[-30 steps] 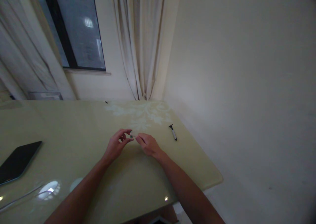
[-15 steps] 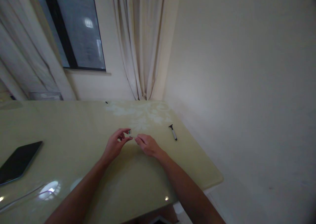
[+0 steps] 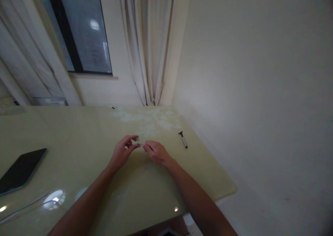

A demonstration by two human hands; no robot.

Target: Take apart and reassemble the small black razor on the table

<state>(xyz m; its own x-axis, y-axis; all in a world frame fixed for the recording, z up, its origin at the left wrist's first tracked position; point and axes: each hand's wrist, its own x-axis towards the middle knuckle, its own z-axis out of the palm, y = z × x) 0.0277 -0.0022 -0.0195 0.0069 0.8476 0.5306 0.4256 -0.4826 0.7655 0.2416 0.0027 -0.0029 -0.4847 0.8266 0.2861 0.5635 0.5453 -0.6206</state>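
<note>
Between the thumb and fingers of my left hand (image 3: pixel 123 151) is a small item (image 3: pixel 137 139) with green and white on it, too small to name. My right hand (image 3: pixel 156 152) is closed just to its right, its thumb and index finger pinching a thin pale piece whose tip points at the small item. Whether the tip touches the item cannot be made out. Both hands are over the table's glossy pale green top. A razor (image 3: pixel 183 139) with a black head and grey handle lies to the right of my right hand.
On the left of the table (image 3: pixel 78 135) lies a dark tablet (image 3: pixel 22 170), with a pale cable (image 3: pixel 23 208) in front of it. A tiny black piece (image 3: pixel 113 108) is near the back edge. Curtains, a window and a wall stand behind and to the right.
My right hand's thin piece sits slightly closer to the small item in my left hand. The camera view has shifted very slightly; both hands otherwise keep their places.
</note>
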